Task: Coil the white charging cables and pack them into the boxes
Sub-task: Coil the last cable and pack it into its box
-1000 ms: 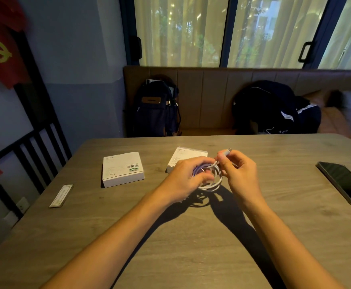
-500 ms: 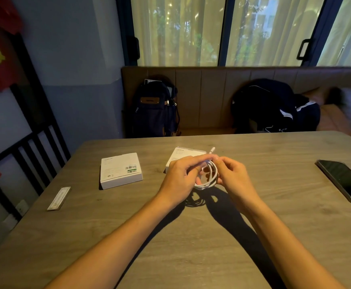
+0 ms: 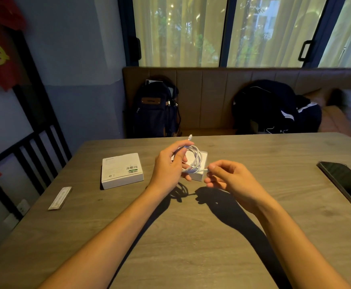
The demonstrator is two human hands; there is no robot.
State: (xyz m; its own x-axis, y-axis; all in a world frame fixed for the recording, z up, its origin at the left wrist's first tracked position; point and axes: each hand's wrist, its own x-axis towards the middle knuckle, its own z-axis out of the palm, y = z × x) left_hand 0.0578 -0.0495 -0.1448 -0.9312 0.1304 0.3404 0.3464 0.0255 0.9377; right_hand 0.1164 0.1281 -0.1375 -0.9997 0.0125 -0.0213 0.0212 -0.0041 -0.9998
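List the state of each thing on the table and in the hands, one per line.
white cable: coiled in loops, held above the table, not boxed.
left hand: closed on the coil.
right hand: pinching the cable's loose end.
left box: closed, flat on the table.
box behind the hands: partly hidden, open or closed unclear.
phone: screen dark, lying flat.

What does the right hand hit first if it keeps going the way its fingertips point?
The right hand points left toward the cable coil held in the left hand. It would likely meet the coil first, possibly the white box behind it; depth is unclear.
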